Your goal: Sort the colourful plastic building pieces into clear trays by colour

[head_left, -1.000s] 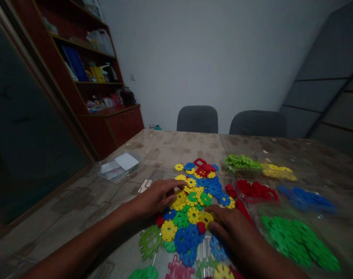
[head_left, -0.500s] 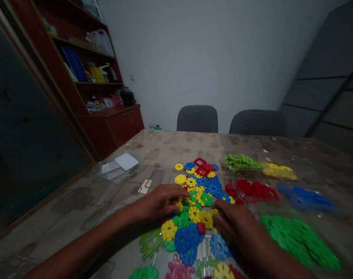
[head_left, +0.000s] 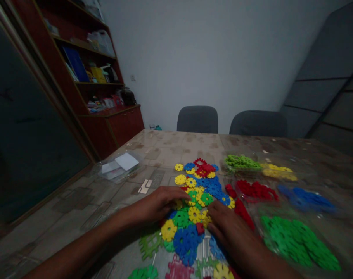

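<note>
My left hand (head_left: 161,201) is curled at the left side of a mixed pile, with a yellow disc (head_left: 178,204) in its fingers. On the pile's right side, my right hand (head_left: 227,223) has its fingers bent down on a notched yellow disc (head_left: 206,219), partly covering it. Between the hands lie green discs (head_left: 182,217), another yellow disc (head_left: 194,214) and a small red block (head_left: 200,228). Blue discs (head_left: 186,240) overlap nearer to me. A pink square piece (head_left: 179,268) lies at the front.
Sorted pieces fill clear trays on the right: light green (head_left: 242,162), yellow (head_left: 278,171), red (head_left: 256,190), blue (head_left: 308,199) and green (head_left: 300,240). White cards (head_left: 126,161) lie in a plastic tray at left. Two chairs (head_left: 197,119) stand behind the table.
My right hand has shifted slightly left, covering more of the yellow and light blue discs and exposing red pieces beside it. My left fingers have drawn in, and their yellow pieces show less.
</note>
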A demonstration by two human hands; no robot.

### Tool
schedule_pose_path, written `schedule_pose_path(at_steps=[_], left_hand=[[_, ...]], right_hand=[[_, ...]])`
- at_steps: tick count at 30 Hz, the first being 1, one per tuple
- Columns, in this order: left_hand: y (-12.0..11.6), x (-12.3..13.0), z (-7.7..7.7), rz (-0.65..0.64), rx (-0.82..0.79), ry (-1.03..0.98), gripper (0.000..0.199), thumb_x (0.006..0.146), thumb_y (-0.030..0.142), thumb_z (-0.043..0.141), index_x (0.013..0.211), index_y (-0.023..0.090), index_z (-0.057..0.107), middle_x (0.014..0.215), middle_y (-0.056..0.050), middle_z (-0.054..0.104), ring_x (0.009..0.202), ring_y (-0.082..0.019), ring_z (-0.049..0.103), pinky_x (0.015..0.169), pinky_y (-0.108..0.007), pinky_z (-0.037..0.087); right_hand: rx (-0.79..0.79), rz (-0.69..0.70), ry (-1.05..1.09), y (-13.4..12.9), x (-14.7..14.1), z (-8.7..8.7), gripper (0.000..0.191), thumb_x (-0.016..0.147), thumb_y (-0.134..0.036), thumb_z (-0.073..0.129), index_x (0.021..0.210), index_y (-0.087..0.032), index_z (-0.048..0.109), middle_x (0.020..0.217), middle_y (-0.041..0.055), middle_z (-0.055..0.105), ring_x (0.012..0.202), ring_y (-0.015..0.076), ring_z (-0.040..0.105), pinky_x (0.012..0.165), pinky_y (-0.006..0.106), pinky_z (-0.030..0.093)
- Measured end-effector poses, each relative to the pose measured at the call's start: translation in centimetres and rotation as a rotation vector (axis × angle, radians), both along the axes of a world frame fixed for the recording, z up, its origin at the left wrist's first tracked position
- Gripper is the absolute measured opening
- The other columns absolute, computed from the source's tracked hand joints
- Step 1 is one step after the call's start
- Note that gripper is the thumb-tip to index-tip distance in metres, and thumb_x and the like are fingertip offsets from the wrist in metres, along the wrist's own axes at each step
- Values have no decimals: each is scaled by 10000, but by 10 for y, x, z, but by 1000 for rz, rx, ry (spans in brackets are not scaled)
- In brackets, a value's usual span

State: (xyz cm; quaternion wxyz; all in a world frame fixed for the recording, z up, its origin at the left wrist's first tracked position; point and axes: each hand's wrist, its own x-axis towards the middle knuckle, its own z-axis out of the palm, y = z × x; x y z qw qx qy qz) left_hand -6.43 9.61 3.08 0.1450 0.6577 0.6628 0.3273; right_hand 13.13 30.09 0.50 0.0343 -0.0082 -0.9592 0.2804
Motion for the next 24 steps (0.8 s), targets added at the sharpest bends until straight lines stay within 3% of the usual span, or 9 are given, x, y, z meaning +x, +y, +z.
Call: schedule_pose_path(at_steps=[3,6,10,14,19,22,24], left_hand=[[-1,-2,-6,23,-9,25,522,884,1,521,1336,244,617,1339,-99,682,1248,-241,619,1072,-431,479],[-4,-6,-11,90,-52,78,417,948,119,599,1344,248,611,1368,-125,660,1263,-266,604,1080,-463,465],[-6,-9,-10,156,-111,106,393,917,112,644,1291,233,638,1300,-133,681,1185,-271,631,1043,-468,478],[-4,-1,4,116,-117,86,359,918,56,580,1230,215,660,1186,-99,708,1072,-239,663,952,-389,514],[-1,1,5,51,-42,49,535,836,-46,508,1275,227,645,1211,-93,700,1092,-234,661,941,-369,512],[-1,0,-1,111,-1,23,610,817,-44,517,1350,234,618,1231,-104,691,1100,-240,650,951,-396,504],[-1,2,-1,194,-7,-25,576,843,-8,541,1362,227,624,1143,-96,712,1011,-231,664,913,-392,510]], right_hand=[[41,-3,-31,2,-2,-6,352,949,-123,493,1270,-186,624,1310,157,628,1154,282,627,944,413,519],[66,-48,-42,7,-4,-12,514,943,-163,548,1455,-170,505,1488,189,520,1349,324,511,1096,489,421],[-18,-52,-88,10,-3,-9,361,929,-203,585,1289,-219,607,1319,124,617,1197,277,599,990,415,477],[-67,-39,-84,7,1,4,328,867,-138,616,1182,-225,600,1236,93,616,1140,264,594,948,390,461],[-154,-35,-97,9,0,6,300,839,-110,626,1108,-236,579,1180,70,624,1082,255,587,891,364,448],[-191,-58,-88,9,-1,5,298,808,-73,641,1059,-229,607,1141,53,637,1050,235,589,873,342,436],[-184,-81,-87,7,-2,6,186,839,-85,633,975,-211,633,1076,53,656,989,225,599,832,329,429]])
